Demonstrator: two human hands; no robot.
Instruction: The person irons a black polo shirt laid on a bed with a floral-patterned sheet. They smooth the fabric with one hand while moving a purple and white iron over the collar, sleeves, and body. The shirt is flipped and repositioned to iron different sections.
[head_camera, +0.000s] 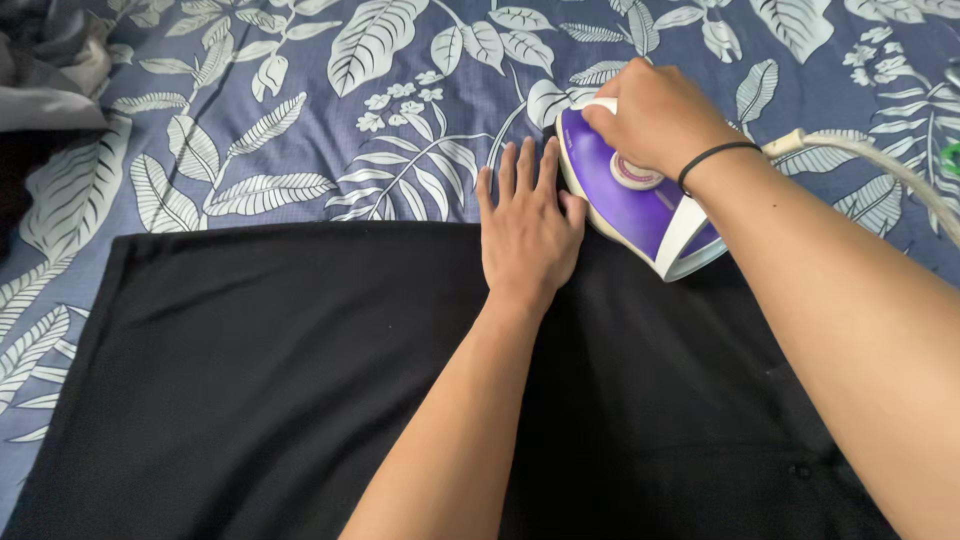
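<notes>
**Head view: iron and flat hand at the upper edge of a black cloth**

Head view. Your right hand (655, 115) is closed around the handle of a purple and white iron (640, 205), fingers wrapped over the top; a black band (715, 157) circles that wrist. The iron sits at the upper edge of the black cloth (250, 380), its tip pointing away from you and reaching onto the sheet beyond. A pale cord (880, 165) leaves the iron's rear and runs off to the right. Your left hand (528, 230) lies flat, palm down, fingers straight and close together, pressed on the same cloth edge just beside the iron; the fingertips extend past the edge. The cloth is spread smooth over a blue sheet with pale leaf print (300, 120). Crumpled grey and dark fabric (45, 70) lies at the upper left corner. No container appears.
</notes>
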